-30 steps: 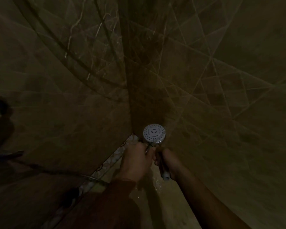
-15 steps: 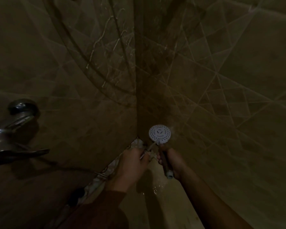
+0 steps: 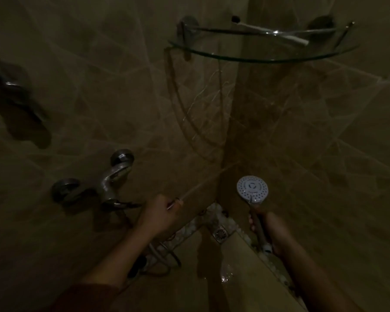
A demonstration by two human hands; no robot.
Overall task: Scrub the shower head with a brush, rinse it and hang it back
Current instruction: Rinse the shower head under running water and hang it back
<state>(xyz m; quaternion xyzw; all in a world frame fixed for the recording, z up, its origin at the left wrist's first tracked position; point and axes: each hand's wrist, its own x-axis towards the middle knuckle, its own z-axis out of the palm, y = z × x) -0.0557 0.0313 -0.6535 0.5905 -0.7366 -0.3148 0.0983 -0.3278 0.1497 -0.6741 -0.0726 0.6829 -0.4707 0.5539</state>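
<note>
The round white shower head faces me low in the tiled corner, its nozzle face upright. My right hand grips its handle from below. Well to the left of it, my left hand grips the metal end of the shower hose. A thin stream of water runs from that end up and right toward the corner. A thin white stick with a dark tip, possibly a brush, lies on the glass shelf.
A glass corner shelf hangs high on the walls. A chrome mixer tap sits on the left wall, beside my left hand. A square floor drain lies in the corner. Hose loops rest on the wet floor.
My left hand has moved left, away from the shower head, taking the hose end with it. The view has lifted, bringing the tap and shelf into sight.
</note>
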